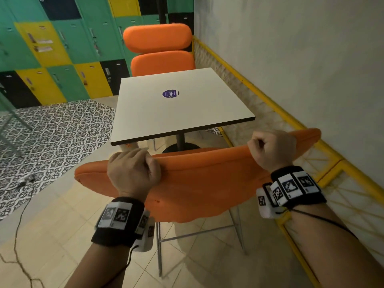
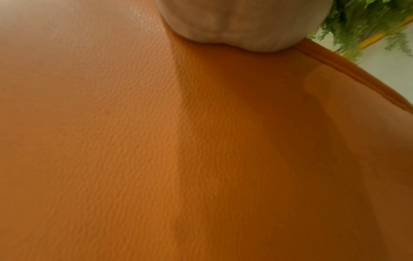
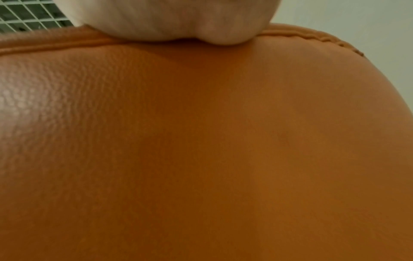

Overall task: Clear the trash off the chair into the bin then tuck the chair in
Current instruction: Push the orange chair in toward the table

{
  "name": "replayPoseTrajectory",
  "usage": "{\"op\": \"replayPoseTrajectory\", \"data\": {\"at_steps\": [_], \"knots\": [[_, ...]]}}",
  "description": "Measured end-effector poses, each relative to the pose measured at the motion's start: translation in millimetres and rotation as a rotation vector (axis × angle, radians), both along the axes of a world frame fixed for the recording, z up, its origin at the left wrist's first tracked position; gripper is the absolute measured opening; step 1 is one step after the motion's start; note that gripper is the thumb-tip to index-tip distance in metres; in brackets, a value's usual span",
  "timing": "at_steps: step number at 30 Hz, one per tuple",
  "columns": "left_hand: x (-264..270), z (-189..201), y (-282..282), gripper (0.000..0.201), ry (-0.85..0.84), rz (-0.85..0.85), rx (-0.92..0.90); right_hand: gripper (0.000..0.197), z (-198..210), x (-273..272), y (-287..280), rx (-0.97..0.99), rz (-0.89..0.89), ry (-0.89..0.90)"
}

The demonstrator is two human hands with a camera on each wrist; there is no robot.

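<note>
An orange padded chair stands right in front of me, its backrest toward me and its seat hidden behind the backrest, facing the white square table. My left hand grips the top edge of the backrest on its left side, fingers curled over it. My right hand grips the same edge further right. Both wrist views are filled with the orange backrest leather, with the heel of each hand at the top. No trash and no bin are in view.
A second orange chair stands at the table's far side. A wall with a yellow mesh panel runs close along the right. Coloured lockers line the back left. A cable trails over the patterned floor at left.
</note>
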State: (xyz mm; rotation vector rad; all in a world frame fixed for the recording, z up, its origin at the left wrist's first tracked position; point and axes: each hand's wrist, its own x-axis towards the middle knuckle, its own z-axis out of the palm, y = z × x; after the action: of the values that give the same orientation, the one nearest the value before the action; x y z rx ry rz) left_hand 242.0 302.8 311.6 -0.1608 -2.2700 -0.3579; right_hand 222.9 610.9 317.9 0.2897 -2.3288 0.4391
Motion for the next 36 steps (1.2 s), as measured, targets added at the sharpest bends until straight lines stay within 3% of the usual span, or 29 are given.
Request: {"op": "replayPoseTrajectory", "data": {"at_steps": [14, 36], "knots": [[-127, -9, -17, 0.029, 0.015, -0.038, 0.006, 0.032, -1, -112, -14, -0.025, -0.045, 0.018], [-204, -9, 57, 0.029, 0.017, 0.066, 0.005, 0.034, 1, -232, 53, -0.059, 0.087, -0.018]]}}
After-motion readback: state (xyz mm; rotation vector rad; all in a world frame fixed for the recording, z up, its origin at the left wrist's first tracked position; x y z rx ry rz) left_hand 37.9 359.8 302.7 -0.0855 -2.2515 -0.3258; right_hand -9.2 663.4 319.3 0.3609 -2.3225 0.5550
